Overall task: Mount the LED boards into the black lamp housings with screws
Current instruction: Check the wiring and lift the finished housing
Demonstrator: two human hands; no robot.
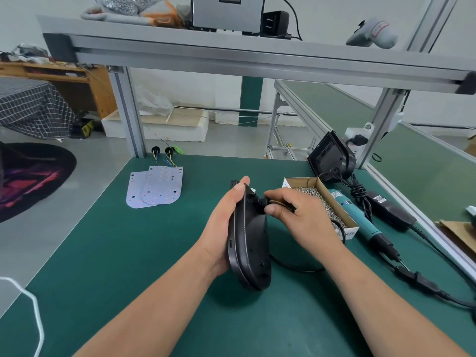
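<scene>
Gripped by the left hand (226, 222), fingers curled over its top edge, the black lamp housing (251, 243) stands on edge above the green bench mat (154, 253), while the right hand (301, 215) pinches the black cable fitting (262, 202) on its back. Two LED boards (157, 188) lie overlapping at the mat's far left; a cardboard screw box (347, 231), a teal electric screwdriver (356, 216) and a second housing (331, 155) sit at right, under an aluminium-profile frame (128, 112). Printing on box and screwdriver is unreadable.

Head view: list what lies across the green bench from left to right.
LED boards → left hand → black lamp housing → right hand, pinching the housing's cable → screw box → teal screwdriver → black power adapter.
</scene>
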